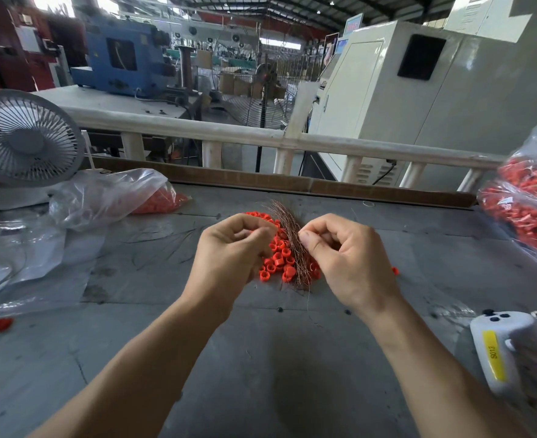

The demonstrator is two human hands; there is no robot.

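Left grip point(229, 251): fingers curled tight; whether it holds anything, cannot tell.
Right grip point(346, 257): thumb and forefinger pinching copper wires point(287, 235).
Wires: lying across red caps point(275, 265), mid-worktop point(292, 358).
Risk: tangled strands may lift together, dragging and scattering caps.

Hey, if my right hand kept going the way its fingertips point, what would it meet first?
The copper wire bundle, lying across the red caps, right at the fingertips of the right hand. It may already be touching; depth is unclear.
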